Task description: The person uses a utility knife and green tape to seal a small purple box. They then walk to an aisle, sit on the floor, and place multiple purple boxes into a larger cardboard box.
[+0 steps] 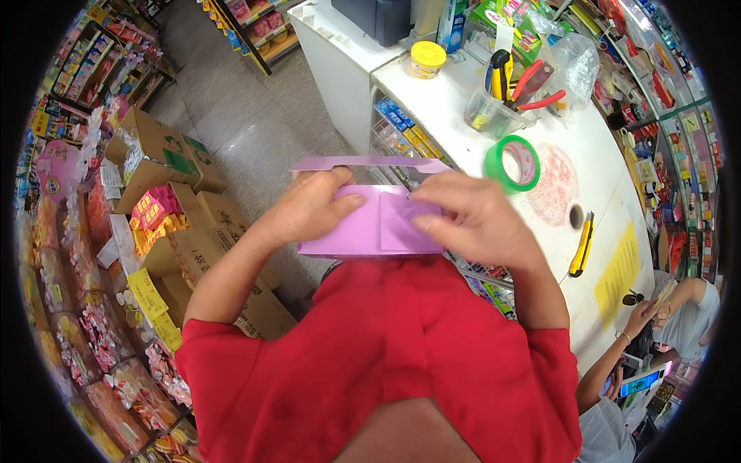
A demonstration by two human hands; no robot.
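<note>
A light purple cardboard box [350, 226] is held up in front of my red shirt, with one long flap raised on its far side. My left hand [315, 202] grips the box's left end, thumb on the near panel and fingers behind it. At the right end, my right hand [463, 214] is blurred; its thumb and fingers are at a small folded side flap [399, 228]. Whether that hand pinches the flap or only touches it is hard to tell. The inside of the box is mostly hidden from view.
On the white counter [558, 283] to the right are a green tape roll [513, 164], a yellow utility knife [582, 246], a plastic tool bin [492, 118] and a yellow-lidded tub [428, 59]. Open cardboard cartons [226, 278] stand at left. Other people's hands [645, 315] are at lower right.
</note>
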